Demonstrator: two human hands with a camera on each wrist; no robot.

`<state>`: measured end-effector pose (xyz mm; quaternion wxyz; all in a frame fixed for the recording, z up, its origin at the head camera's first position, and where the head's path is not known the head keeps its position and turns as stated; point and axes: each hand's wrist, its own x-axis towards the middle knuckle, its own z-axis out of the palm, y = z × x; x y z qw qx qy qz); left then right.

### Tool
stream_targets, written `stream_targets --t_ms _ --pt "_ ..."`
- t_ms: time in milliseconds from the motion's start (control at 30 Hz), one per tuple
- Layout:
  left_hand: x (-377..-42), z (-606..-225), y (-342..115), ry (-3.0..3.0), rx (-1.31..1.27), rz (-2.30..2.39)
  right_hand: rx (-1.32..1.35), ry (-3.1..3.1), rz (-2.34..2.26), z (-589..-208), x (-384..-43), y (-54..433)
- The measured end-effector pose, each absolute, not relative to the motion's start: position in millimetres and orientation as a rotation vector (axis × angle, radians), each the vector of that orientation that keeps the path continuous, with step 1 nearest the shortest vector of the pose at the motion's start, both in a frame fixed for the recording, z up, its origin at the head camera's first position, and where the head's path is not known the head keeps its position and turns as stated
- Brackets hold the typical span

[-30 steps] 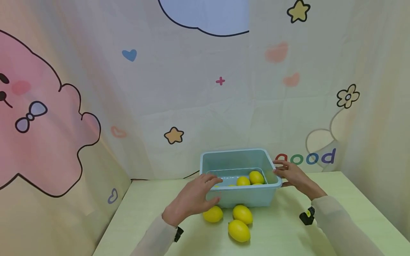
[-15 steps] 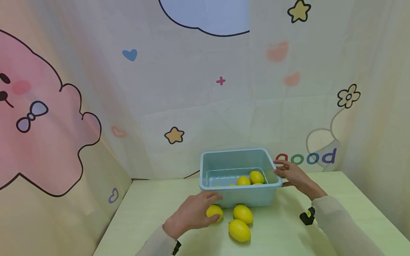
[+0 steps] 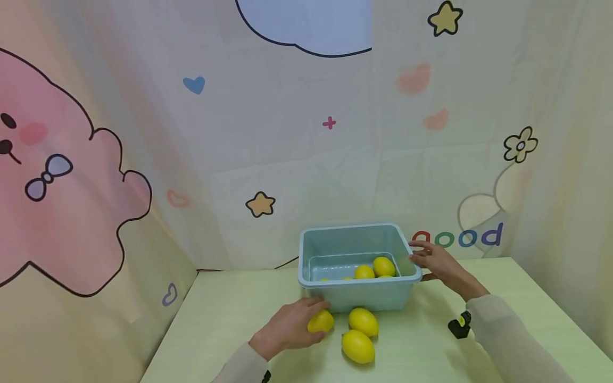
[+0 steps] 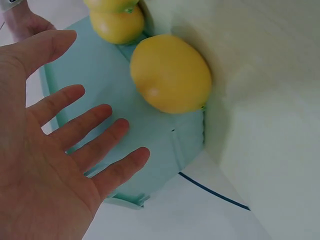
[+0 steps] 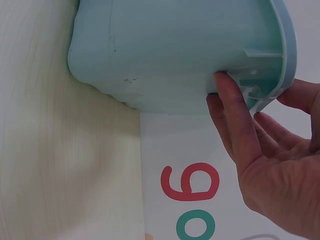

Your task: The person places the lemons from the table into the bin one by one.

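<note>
A light blue plastic basin (image 3: 369, 296) stands at the back of the table, with several yellow lemons (image 3: 384, 266) inside. Three more lemons lie in front of it: a left one (image 3: 323, 321), a middle one (image 3: 363, 322) and a front one (image 3: 358, 346). My left hand (image 3: 290, 325) is at the left lemon, partly covering it in the head view. In the left wrist view the fingers of that left hand (image 4: 60, 145) are spread, with a gap to the nearest lemon (image 4: 171, 74). My right hand (image 5: 272, 150) grips the basin's right rim, thumb on top and fingers beneath.
The pale wooden table (image 3: 230, 314) meets a printed curtain (image 3: 282, 133) right behind the basin. More curtain hangs at both sides. A dark cord (image 3: 286, 262) shows behind the basin's left end.
My left hand has come down from over the basin's front rim to the left lemon, which has shifted very slightly right. My right hand stays on the rim.
</note>
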<state>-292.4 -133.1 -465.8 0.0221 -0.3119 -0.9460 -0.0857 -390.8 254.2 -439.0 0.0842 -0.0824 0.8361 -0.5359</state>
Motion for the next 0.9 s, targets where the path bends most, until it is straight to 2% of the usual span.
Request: stream_targets --t_ms 500,900 --pt "-298.6 -492.6 -128.8 -2.916 -1.016 -0.135 -0.260 2.477 -1.616 -438.7 -390.1 255.6" --pt "-299.0 -496.6 -119.6 -3.168 -0.917 -0.070 -0.239 2.467 -1.618 -436.0 -387.6 253.8"
